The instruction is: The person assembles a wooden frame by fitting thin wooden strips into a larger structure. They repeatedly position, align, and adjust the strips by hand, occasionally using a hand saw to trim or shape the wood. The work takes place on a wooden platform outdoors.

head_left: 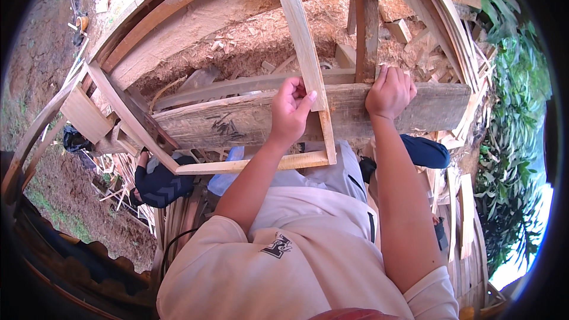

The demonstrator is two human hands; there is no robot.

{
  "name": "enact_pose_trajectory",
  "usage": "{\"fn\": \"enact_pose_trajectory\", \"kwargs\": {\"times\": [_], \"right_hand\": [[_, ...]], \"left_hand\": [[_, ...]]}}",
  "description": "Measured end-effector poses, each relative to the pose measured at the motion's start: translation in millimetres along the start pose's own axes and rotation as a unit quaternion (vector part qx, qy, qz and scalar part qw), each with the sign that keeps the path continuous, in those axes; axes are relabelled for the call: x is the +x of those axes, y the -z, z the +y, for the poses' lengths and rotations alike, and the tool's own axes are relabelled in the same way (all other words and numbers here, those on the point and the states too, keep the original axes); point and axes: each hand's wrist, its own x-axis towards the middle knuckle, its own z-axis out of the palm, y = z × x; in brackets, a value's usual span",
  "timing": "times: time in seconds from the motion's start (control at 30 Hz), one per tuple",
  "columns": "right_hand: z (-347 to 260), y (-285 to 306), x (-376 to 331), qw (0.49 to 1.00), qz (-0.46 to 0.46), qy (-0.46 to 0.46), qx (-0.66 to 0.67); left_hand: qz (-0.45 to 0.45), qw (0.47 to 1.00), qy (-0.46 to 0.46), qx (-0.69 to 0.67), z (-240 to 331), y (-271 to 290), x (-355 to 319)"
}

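A light wooden frame [255, 164] of narrow strips lies across a thick weathered plank [213, 120] in front of me. At the frame's right side, my left hand [289, 114] is closed on the strip [301, 38], its thumb against the strip's near end and its fingers curled at the left edge. My right hand [391, 92] rests at the plank's upper edge, just right of an upright wooden post [366, 35]. Its fingers are curled in, and whatever they hold, if anything, is hidden.
Beyond the plank, wood offcuts [400, 31] and shavings cover the ground. Long boards [438, 18] lean at the upper right, beside green plants [510, 136]. At the lower left is another person in a dark top [165, 185]. Long wood strips [465, 219] lie to my right.
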Motion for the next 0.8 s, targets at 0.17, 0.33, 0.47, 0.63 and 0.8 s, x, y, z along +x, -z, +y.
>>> {"fn": "enact_pose_trajectory", "kwargs": {"times": [0.17,0.33,0.47,0.63,0.8], "right_hand": [[1.2,-1.2,-1.5,1.0,-0.025,-0.012,0.001],[2.7,-2.4,-1.2,1.0,-0.027,-0.013,-0.004],[3.6,-3.2,-1.4,1.0,-0.012,-0.004,-0.005],[3.9,-3.8,-1.3,1.0,-0.011,-0.001,-0.01],[7.4,-7.3,-1.9,1.0,0.0,-0.002,0.005]], "left_hand": [[-0.004,1.0,0.011,-0.027,-0.2,0.1,0.5],[-0.012,0.999,0.006,-0.034,-1.2,1.1,2.2],[-0.009,0.999,0.009,-0.038,-0.8,1.0,2.2],[-0.008,0.998,0.011,-0.063,-3.2,1.3,4.1],[-0.014,0.996,0.026,-0.079,-6.0,5.6,6.9]]}}
